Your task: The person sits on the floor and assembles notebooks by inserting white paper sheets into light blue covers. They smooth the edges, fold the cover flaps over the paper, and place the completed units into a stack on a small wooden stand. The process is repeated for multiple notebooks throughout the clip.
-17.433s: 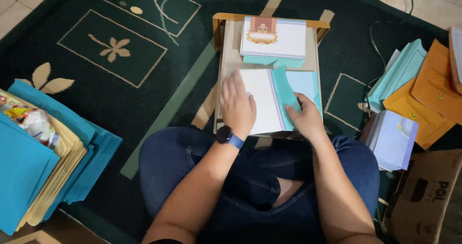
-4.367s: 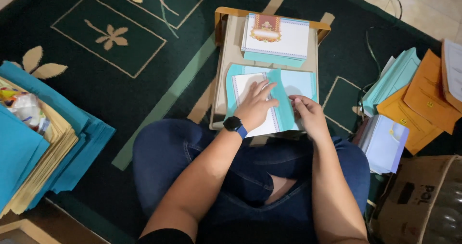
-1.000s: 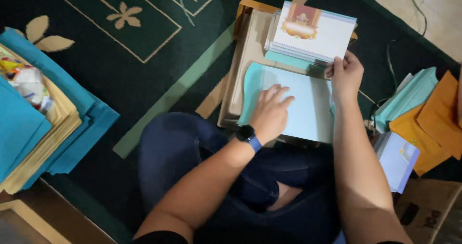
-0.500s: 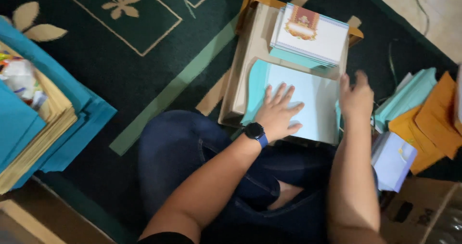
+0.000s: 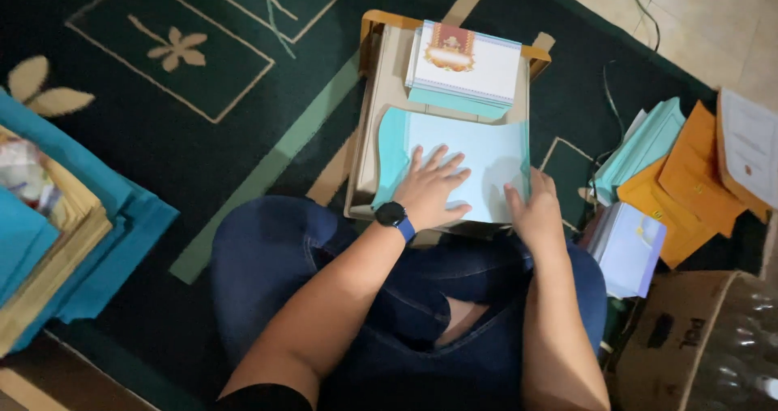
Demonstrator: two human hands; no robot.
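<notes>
Pressed flat, palm down with fingers spread, the left hand (image 5: 433,188) lies on the pale blue envelope (image 5: 478,168); nothing is pinched or clasped. The right hand (image 5: 535,212) is laid on the envelope's near right corner, fingers loosely bent over the edge; whether the edge is actually gripped cannot be told. A dark watch (image 5: 391,215) is worn on the left wrist.

Item: one large paper envelope, pale blue with a teal flap showing at its left side, lying flat on the small wooden table (image 5: 366,135) over the lap. Judged light, thin and flexible; easily creased, and likely to slide on the smooth top unless held down. Best taken by an edge or corner between thumb and fingers, or shifted under a flat palm.

Adjacent: a stack of white printed cards (image 5: 466,61) at the table's far end. To the right, on the dark green carpet (image 5: 162,135), orange envelopes (image 5: 689,184), teal envelopes (image 5: 644,147) and a cardboard box (image 5: 689,346).
</notes>
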